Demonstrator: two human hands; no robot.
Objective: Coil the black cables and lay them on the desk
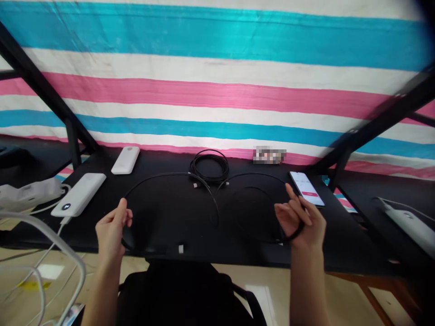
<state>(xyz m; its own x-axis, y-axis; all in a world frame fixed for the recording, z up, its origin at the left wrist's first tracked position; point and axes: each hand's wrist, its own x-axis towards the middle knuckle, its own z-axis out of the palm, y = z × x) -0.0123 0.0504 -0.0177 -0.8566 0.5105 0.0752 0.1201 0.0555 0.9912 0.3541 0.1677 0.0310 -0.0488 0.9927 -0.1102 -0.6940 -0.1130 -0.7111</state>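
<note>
Head view: a person sits at a matte black rectangular tabletop (340, 240), both bare hands raised over its front part. From where I stand, the left hand (113, 224) has a narrow pinch on a long, thin, black flexible cable (166, 174), thumb on top. Over on the other side, the right hand (301, 219) holds a black loop threaded among its partly curled fingers. The cable arcs between the hands in two wide bows; it seems to be one length, though black on black I can't trace it all. A small, pale rectangular plug (181, 248) lies near the front edge, between the hands. Behind the bows rests a round coil of black cord (212, 179). A lit, slim smartphone (306, 188) lies just beyond the right hand; a white, rounded-rectangular power bank (79, 194) sits leftward, a white lead plugged in.
</note>
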